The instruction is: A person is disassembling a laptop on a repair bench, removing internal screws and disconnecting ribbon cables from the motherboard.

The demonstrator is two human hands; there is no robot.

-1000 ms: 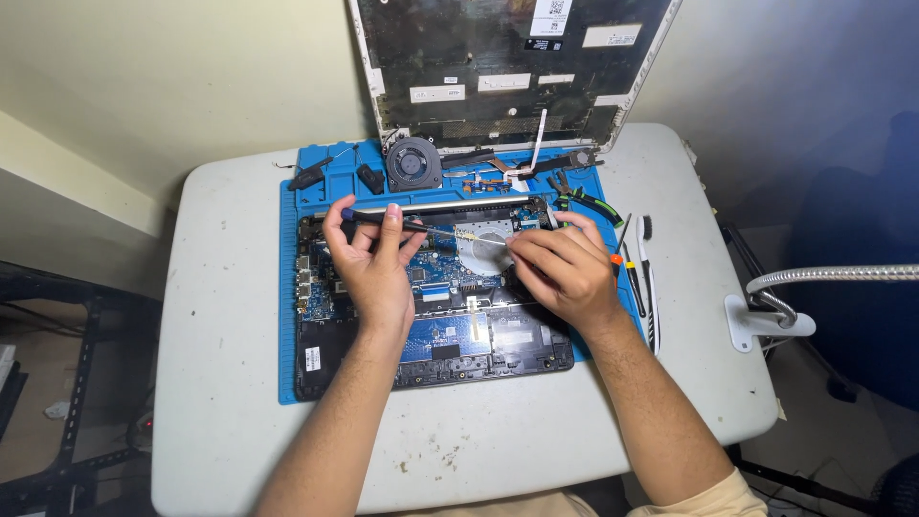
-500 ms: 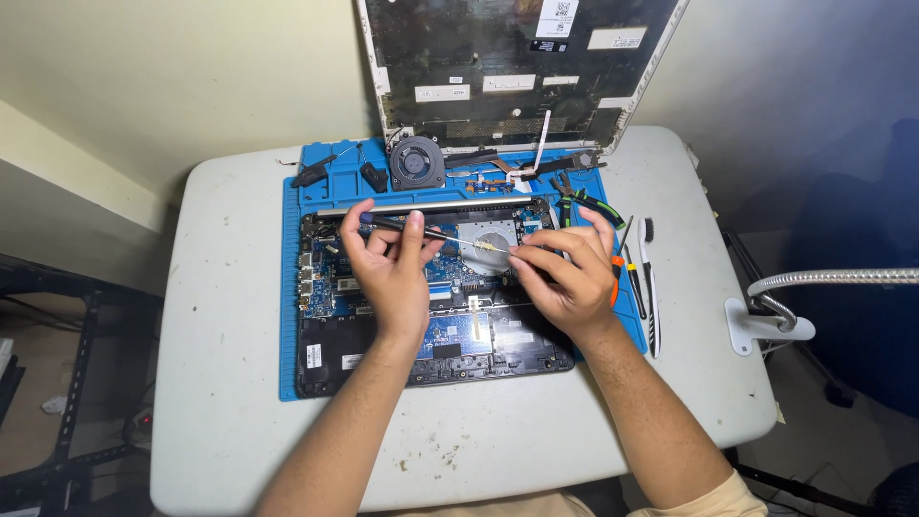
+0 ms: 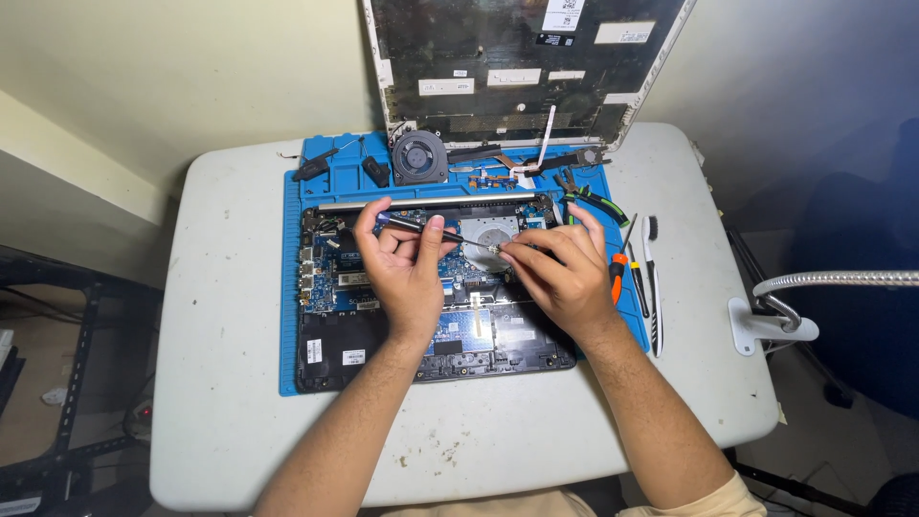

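Slim dark screwdriver (image 3: 421, 228) — tip over opened laptop (image 3: 335, 335).

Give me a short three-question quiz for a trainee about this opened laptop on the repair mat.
1. True or false: the left hand holds a slim dark screwdriver.
2. What lies under the opened black laptop base?
A. red towel
B. blue rubber mat
C. newspaper
3. Fill in: the round black cooling fan lies on the mat's ___ edge.

Key: 1 true; 2 B, the blue rubber mat; 3 far.
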